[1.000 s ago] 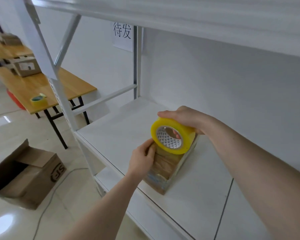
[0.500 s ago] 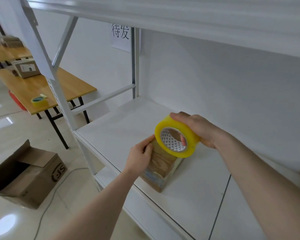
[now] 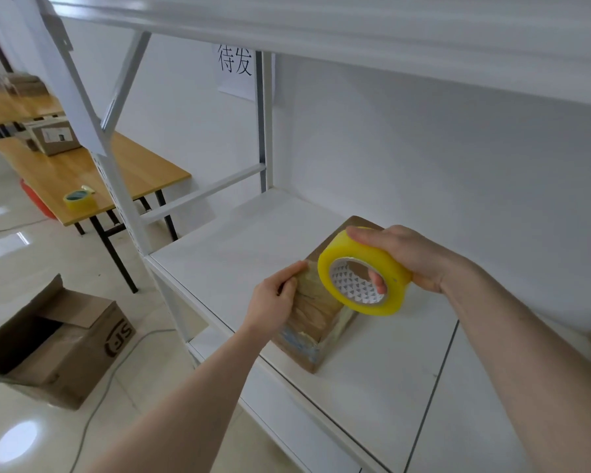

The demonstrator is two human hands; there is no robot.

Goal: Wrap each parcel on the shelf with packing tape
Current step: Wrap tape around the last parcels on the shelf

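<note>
While the left hand (image 3: 273, 298) curls against the near upper edge of the parcel (image 3: 316, 322) and steadies it on the white shelf (image 3: 239, 240), the right hand (image 3: 403, 257) grips the yellow tape roll (image 3: 364, 273), thumb through the core and fingers over the rim. The step in hand looks like running tape over the parcel's top, which already shows glossy, wrinkled bands. The roll sits just above the parcel's middle and hides part of it; whether a strip joins them cannot be told. The next move likely calls for drawing the roll along and down a side with the tape taut while the left hand pins the box. The parcel stands near the shelf's front edge, directly under both hands.
</note>
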